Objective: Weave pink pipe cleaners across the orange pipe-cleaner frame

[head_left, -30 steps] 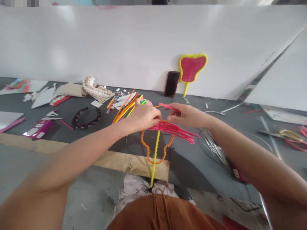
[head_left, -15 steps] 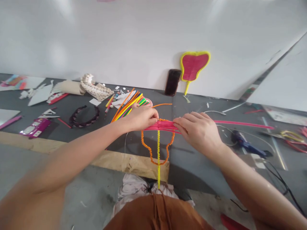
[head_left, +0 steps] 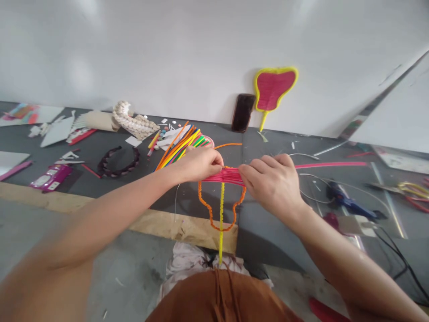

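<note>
Between my hands hangs a fan-shaped frame with a wavy twisted orange outline and a twisted yellow stem. Rows of pink strips run across its upper part. My left hand is closed, pinching the top left of the frame near the pink rows. My right hand is closed on a pink strip, whose long loose end sticks out to the right. My fingers hide the frame's upper corners.
A bundle of coloured strips lies behind my left hand. A pink fan with a yellow rim and a phone lean on the wall. Right are a blue glue gun and scissors; left, a braided headband.
My right hand has shifted slightly left and up along the frame. The pink strip's loose end has drawn left and tilted up a little. My left hand keeps its pinch.
</note>
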Tool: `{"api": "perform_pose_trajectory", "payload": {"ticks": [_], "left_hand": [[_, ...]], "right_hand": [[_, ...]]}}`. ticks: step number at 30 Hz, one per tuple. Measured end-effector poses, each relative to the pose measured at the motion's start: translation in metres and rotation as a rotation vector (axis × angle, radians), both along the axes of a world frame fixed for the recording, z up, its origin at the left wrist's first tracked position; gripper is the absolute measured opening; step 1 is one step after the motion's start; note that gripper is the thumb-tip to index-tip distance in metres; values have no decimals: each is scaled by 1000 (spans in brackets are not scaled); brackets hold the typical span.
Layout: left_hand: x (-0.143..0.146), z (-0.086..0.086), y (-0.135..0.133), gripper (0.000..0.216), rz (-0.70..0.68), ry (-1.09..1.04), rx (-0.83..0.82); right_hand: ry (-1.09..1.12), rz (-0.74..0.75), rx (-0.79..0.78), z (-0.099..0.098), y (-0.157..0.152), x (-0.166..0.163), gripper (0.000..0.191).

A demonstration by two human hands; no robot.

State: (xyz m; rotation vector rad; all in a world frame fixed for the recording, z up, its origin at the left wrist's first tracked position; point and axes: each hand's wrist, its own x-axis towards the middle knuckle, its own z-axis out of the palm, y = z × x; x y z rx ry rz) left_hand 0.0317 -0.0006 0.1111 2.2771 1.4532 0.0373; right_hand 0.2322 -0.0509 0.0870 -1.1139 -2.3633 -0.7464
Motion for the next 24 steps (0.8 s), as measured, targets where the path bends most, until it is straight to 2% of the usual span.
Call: {"api": "perform_pose_trajectory", "payload": {"ticks": [5,11,20,24], "left_hand": [[-2,-5,3,16,16,-80,-28],[-8,-12,7,15,-35,-190,-101],[-9,-10,8,15,-86,-230,-187],[-8,-10,9,16,-96,-256,-264]], "right_hand": [[-3,-7,35,-3,-3,-8,24],[0,-41,-143,-11,-3,-12,21],[-32,-82,-325,-10,-7,-11,16],[-38,-82,-454,-8,-5,-9,16]]}}
